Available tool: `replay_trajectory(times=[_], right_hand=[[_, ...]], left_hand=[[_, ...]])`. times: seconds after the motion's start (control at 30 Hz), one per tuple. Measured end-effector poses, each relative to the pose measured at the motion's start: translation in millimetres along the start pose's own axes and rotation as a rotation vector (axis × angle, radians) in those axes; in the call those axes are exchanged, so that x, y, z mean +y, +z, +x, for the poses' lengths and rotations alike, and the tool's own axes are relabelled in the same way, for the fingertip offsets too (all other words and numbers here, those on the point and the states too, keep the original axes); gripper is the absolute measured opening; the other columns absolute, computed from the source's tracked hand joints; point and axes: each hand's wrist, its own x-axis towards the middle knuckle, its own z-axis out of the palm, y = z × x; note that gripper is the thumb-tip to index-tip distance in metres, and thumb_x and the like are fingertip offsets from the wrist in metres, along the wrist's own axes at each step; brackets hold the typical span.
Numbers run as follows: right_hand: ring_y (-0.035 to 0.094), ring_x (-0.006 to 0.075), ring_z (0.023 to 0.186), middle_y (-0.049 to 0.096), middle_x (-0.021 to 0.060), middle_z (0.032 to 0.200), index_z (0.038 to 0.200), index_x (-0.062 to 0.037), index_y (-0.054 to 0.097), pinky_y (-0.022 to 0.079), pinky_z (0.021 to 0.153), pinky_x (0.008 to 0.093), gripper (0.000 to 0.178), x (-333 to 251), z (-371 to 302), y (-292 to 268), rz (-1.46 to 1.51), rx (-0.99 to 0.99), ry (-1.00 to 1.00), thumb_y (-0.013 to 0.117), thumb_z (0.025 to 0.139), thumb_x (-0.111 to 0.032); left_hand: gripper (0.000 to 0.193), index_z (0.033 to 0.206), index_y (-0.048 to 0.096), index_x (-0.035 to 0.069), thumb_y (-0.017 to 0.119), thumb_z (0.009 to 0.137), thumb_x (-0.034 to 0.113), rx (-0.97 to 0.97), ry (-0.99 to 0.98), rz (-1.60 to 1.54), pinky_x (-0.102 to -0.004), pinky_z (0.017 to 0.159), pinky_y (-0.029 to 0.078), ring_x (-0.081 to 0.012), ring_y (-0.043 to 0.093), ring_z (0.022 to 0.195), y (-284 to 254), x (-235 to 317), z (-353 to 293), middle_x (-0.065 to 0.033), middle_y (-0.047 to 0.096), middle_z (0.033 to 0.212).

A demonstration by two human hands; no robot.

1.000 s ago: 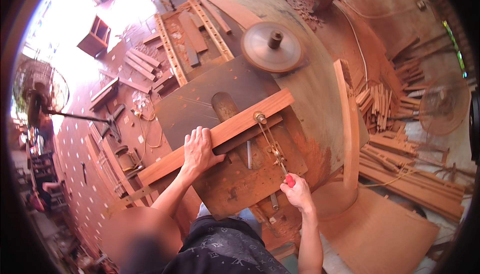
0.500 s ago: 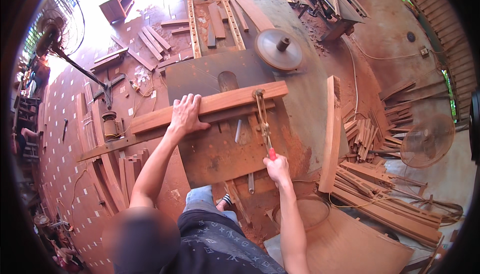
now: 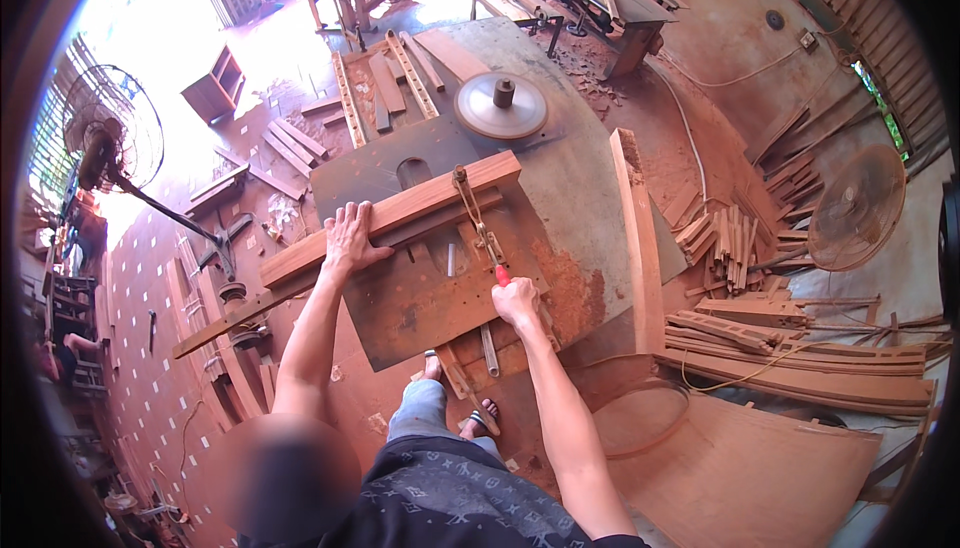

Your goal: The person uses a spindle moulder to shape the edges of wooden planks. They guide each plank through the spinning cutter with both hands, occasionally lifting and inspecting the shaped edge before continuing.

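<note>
A long reddish wooden beam (image 3: 420, 199) lies across a dark metal machine table (image 3: 400, 313) dusted with sawdust. Over the beam's left half rests my left hand (image 3: 350, 238), fingers across its top and thumb on the near side. My right hand (image 3: 516, 301) is closed around the red handle (image 3: 502, 275) of a metal toggle clamp (image 3: 482, 233). The clamp's far end presses on the beam near its right end. Beneath the beam runs a wooden strip (image 3: 230, 324) sticking out to the left. A round saw blade (image 3: 500, 105) on a shaft stands beyond the beam.
An upright plank (image 3: 638, 248) stands to the right of the table. Stacked wood pieces (image 3: 800, 353) and a fan (image 3: 856, 208) are farther right. Another fan (image 3: 100, 138) stands at the left. Two pale rails (image 3: 350, 98) extend from the table's far side.
The whole view has shifted, so the table, beam and blade appear farther left. Both hands keep their holds, on the beam and the clamp handle.
</note>
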Motion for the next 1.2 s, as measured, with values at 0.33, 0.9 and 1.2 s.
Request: replay_trajectory(times=[0.33,0.9,1.2], right_hand=[[0.073,0.048,0.107,0.075,0.0317,0.108,0.097,0.0006,0.079,0.057,0.094,0.0525,0.033,-31,21,3,0.026,-0.012,0.026,0.062,0.086,-0.026],[0.074,0.0466,0.107,0.074,0.0343,0.103,0.094,0.0059,0.079,0.058,0.096,0.0506,0.036,-34,52,25,-0.017,0.073,-0.038,0.065,0.083,-0.025],[0.071,0.0477,0.115,0.072,0.0375,0.11,0.101,0.0104,0.077,0.057,0.1,0.0487,0.041,-46,49,18,0.001,0.008,0.039,0.063,0.085,-0.026]], left_hand=[[0.111,0.145,0.045,0.009,0.091,0.061,0.065,-0.113,-0.125,0.011,-0.0675,0.106,0.04,-0.036,0.051,0.133,2,-17,36,-0.0138,0.055,0.134],[0.111,0.144,0.045,0.007,0.09,0.061,0.068,-0.117,-0.149,0.055,-0.0724,0.111,0.035,-0.0377,0.048,0.137,4,-24,53,-0.0157,0.052,0.138],[0.118,0.154,0.037,0.008,0.089,0.065,0.066,-0.039,-0.169,0.033,-0.0703,0.117,0.027,-0.0387,0.042,0.138,15,-23,42,-0.0149,0.046,0.14]])
